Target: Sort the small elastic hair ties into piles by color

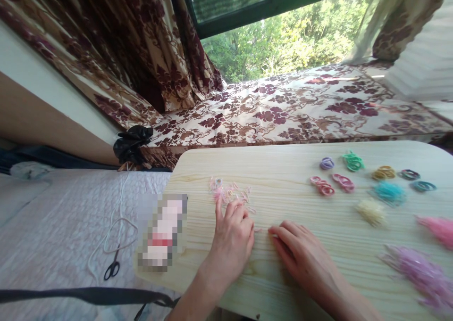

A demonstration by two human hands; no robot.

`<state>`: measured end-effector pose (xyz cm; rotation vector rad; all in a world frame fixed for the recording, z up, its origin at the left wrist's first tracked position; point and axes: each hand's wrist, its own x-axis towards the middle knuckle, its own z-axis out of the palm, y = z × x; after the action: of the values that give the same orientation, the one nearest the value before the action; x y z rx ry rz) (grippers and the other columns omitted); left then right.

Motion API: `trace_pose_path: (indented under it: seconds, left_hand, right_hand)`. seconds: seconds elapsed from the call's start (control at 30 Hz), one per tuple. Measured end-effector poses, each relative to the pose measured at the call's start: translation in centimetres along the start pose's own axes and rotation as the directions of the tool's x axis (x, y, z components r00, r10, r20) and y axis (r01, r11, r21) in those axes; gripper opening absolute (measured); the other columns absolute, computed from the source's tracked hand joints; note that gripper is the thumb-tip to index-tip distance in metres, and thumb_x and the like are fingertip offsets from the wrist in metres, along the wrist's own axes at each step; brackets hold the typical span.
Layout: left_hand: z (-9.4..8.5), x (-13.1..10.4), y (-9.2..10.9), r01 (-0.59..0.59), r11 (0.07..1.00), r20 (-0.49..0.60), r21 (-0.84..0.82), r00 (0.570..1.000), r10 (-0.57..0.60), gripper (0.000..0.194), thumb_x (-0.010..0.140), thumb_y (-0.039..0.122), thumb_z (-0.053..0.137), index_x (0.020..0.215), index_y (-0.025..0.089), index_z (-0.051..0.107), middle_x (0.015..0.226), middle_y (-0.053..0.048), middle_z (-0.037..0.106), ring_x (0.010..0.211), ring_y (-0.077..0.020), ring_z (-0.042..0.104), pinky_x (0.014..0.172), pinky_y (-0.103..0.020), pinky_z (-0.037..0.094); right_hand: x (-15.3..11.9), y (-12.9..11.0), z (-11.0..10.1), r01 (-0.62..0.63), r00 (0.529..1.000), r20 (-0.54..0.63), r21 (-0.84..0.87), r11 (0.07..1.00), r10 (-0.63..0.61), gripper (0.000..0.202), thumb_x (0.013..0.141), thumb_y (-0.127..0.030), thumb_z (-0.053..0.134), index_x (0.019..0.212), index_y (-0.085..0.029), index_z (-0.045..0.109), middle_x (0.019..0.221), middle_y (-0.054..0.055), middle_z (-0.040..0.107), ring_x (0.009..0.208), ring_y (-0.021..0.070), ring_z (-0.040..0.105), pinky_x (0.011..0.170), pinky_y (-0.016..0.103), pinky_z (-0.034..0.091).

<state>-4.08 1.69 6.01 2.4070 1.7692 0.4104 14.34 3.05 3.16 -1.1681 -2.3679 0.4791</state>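
Note:
On the pale wooden table (198, 245), my left hand (233, 234) rests at the near edge of a loose pile of small pink and pale bands (231, 191). Its index finger reaches into the pile, apart from the other bent fingers, and nothing shows gripped in it. To its right, my right hand (304, 252) lies low over the tabletop with thumb and index finger together; a tiny pale bit shows at their tips, too small to name. A thin pink band (259, 230) lies between the two hands.
Grouped bands lie at the right: purple (327, 163), green (353, 161), turquoise (388, 193), cream (371, 211) and lilac (421, 271). A blurred-out object (164, 231) sits at the table's left edge. Scissors (112, 270) and a white cord (122, 219) lie on the bed.

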Motion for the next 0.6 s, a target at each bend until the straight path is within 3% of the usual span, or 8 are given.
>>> trace_pose_path:
  seconds: [0.23,0.4,0.6]
  left_hand:
    - [0.04,0.01,0.36,0.008,1.000,0.018,0.020,1.000,-0.009,0.013,0.086,0.008,0.054,0.082,0.019,0.061,0.091,-0.002,0.064,0.104,-0.0229,0.055,0.116,-0.063,0.023]
    - [0.41,-0.40,0.47,0.003,1.000,-0.048,-0.021,0.999,-0.004,0.015,0.084,0.006,0.053,0.080,0.019,0.058,0.091,-0.002,0.064,0.104,-0.0220,0.055,0.113,-0.059,0.029]
    - [-0.16,-0.73,0.95,0.019,0.986,-0.030,-0.166,0.999,-0.024,0.016,0.082,0.003,0.053,0.081,0.019,0.056,0.086,0.000,0.064,0.109,-0.0211,0.055,0.115,-0.057,0.026]
  right_hand:
    - [0.02,-0.23,-0.01,0.006,1.000,-0.012,-0.025,1.000,-0.006,0.024,0.095,-0.017,0.041,0.088,-0.021,0.063,0.076,0.003,0.063,0.070,0.0153,0.060,0.066,0.028,0.044]
    - [0.04,-0.31,-0.17,0.008,0.999,-0.032,-0.018,1.000,-0.008,0.024,0.095,-0.018,0.042,0.087,-0.022,0.064,0.075,0.003,0.064,0.070,0.0155,0.061,0.064,0.028,0.045]
    - [-0.21,-0.18,-0.10,-0.012,0.994,-0.111,0.087,0.996,0.022,0.026,0.095,-0.021,0.042,0.107,-0.022,0.066,0.085,0.005,0.068,0.076,0.0161,0.065,0.067,0.029,0.051]
